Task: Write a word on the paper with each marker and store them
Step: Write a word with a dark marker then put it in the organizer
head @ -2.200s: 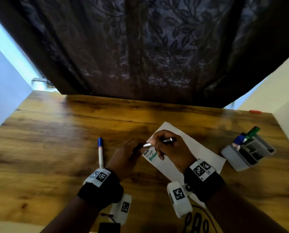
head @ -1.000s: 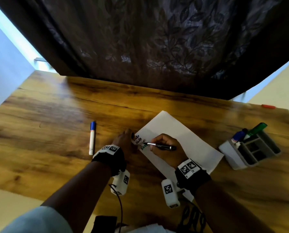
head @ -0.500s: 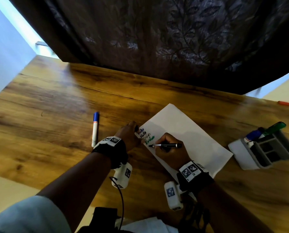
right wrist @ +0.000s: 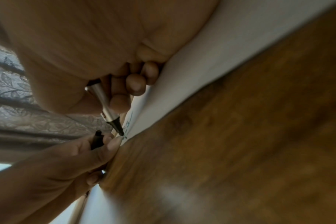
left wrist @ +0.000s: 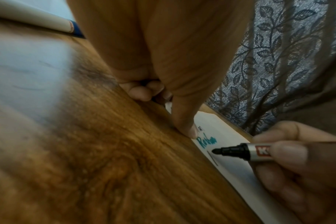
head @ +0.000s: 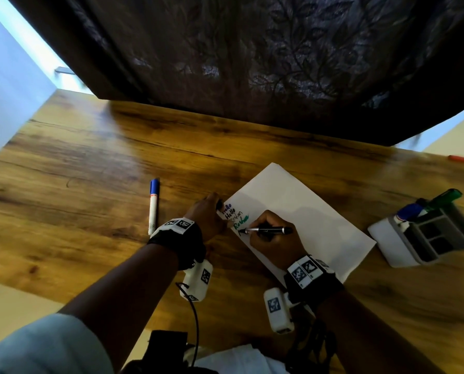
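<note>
A white paper (head: 301, 211) lies slanted on the wooden table (head: 77, 184). Several words in blue, black and green are written at its left corner. My right hand (head: 268, 236) grips an uncapped black marker (head: 265, 230). Its tip (left wrist: 216, 151) touches the paper just below the green word, beside a short black stroke. My left hand (head: 206, 214) rests at the paper's left corner. Its thumb (left wrist: 184, 121) presses the paper's edge, and its curled fingers hold the black marker cap (right wrist: 96, 140). A blue-capped white marker (head: 153, 205) lies on the table left of my left hand.
A white and grey organiser (head: 387, 238) stands at the right edge with a blue marker (head: 408, 211) and a green marker (head: 444, 198) in it. A small red object (head: 458, 159) lies at the far right. A dark leaf-patterned curtain (head: 252, 63) hangs behind the table.
My right hand has moved the black marker down below the green word and drawn a first black stroke there. My left hand has stayed at the paper's corner with the cap.
</note>
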A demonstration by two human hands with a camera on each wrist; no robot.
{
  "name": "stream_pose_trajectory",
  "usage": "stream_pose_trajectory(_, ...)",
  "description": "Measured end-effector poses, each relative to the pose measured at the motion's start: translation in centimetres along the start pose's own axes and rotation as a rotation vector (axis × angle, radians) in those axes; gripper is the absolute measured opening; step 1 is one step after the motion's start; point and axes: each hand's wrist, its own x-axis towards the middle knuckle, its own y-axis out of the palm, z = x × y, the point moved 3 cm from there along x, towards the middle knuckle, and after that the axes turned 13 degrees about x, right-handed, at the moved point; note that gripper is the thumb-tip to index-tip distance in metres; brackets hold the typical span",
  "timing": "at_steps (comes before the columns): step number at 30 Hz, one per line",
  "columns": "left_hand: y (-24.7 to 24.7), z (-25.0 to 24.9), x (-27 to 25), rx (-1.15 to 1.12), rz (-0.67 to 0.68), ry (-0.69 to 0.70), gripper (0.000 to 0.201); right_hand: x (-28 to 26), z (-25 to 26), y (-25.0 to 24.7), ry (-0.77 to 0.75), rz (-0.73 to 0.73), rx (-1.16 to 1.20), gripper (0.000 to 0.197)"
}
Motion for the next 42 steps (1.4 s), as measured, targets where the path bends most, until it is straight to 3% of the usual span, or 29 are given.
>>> stream_pose_trajectory(10,0.09,0.07,-0.08,-0.024,0.01,-0.011,0.046,-0.24,-0.01,0.07,-0.042,-0.003,-0.008,0.019)
stream_pose_trajectory(15,0.15,0.24,0.15,-0.014,0.014,-0.018,0.042,-0.22,-0.1,-0.27,0.019,-0.043,0.005,0.016)
stream_pose_trajectory(42,0.29,0.3,0.13,-0.027,0.0,-0.009,0.04,0.08,-0.4,-0.56,0.047,-0.052,-0.026,0.018)
